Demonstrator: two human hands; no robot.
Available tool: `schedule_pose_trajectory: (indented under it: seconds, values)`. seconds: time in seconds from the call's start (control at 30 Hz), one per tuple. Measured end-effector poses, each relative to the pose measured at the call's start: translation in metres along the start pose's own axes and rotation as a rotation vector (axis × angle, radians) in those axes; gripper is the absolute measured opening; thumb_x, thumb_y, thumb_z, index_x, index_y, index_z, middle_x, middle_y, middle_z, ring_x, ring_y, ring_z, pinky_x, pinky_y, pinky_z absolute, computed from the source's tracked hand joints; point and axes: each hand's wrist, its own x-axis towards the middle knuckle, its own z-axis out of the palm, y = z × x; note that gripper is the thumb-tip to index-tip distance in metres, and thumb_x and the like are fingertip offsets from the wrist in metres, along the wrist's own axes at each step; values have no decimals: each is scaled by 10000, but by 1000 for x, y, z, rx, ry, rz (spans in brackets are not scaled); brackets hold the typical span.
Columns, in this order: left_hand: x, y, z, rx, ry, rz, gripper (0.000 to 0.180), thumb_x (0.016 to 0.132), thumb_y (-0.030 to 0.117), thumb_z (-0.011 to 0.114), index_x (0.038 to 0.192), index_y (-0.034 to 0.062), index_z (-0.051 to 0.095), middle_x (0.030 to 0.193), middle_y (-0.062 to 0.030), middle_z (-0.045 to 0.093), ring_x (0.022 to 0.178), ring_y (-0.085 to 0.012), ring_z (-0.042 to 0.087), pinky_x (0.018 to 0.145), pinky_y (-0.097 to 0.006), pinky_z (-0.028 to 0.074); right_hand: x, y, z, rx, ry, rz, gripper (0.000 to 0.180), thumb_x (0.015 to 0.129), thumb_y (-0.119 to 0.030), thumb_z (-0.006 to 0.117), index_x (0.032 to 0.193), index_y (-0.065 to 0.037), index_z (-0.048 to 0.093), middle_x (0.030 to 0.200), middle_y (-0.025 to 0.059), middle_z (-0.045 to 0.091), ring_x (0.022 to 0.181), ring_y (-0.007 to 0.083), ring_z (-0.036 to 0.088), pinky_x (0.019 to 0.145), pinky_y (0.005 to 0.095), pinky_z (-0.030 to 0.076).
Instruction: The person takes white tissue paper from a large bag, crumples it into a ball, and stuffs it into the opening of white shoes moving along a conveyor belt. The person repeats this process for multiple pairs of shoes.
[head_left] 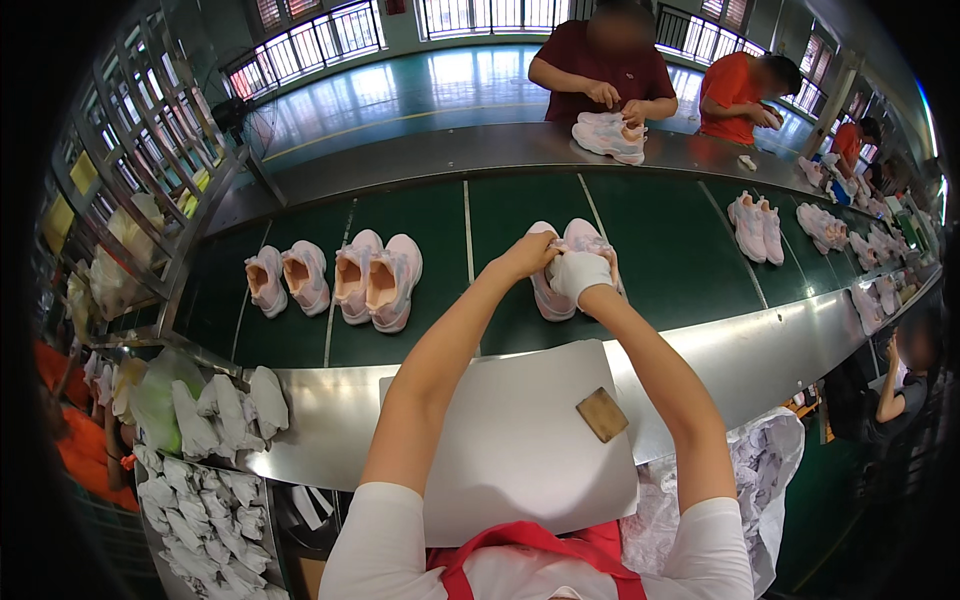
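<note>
Both arms reach out over the green conveyor belt (pixel 510 200) to a pair of pale pink sneakers. My left hand (pixel 530 253) is bare, its fingers bent and closed at the inner edge of the right-hand sneaker (pixel 583 234). It also covers part of the left-hand sneaker (pixel 552 299), which lies alongside. My right hand (pixel 583 274), in a white glove, grips the right-hand sneaker and hides much of its opening. Some fingertips are hidden behind the glove and the shoe.
Two more sneaker pairs (pixel 378 280) stand on the belt to the left, others (pixel 757 228) to the right. A white sheet (pixel 500 430) with a brown block (pixel 601 414) lies before me. Stuffed paper bundles (pixel 200 510) fill the lower left. Across the belt, a person (pixel 605 70) handles a sneaker.
</note>
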Motion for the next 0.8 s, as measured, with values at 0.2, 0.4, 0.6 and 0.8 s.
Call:
schedule_pose_trajectory:
  seconds: [0.2,0.4,0.6,0.8]
  values:
    - [-6,-3,1,0,16,-18,341,864,237,558,1122,15,580,1013,-231,635,931,-368,618,812,-405,487,38,-9,18,-128,30,-373,319,837,-366,490,1017,-160,654,931,88,665,876,241,635,796,307,482]
    - [1,-14,2,-79,-78,-105,576,701,218,712,1207,28,514,1139,-207,595,1037,-344,587,868,-382,478,-14,7,-35,118,50,-185,352,749,-388,636,997,-142,679,937,125,676,878,309,646,770,400,507]
    - [-7,9,27,186,83,-138,573,613,58,753,1099,43,450,1084,-189,546,1016,-382,557,852,-422,490,-20,8,-32,232,286,-218,186,767,-160,640,921,-61,612,861,181,651,802,322,660,700,399,524]
    - [14,19,61,300,475,-191,159,803,65,555,959,57,527,984,-121,583,987,-304,565,763,-426,499,57,15,37,145,566,-115,127,840,-139,524,899,-72,614,869,162,629,729,321,667,619,414,533]
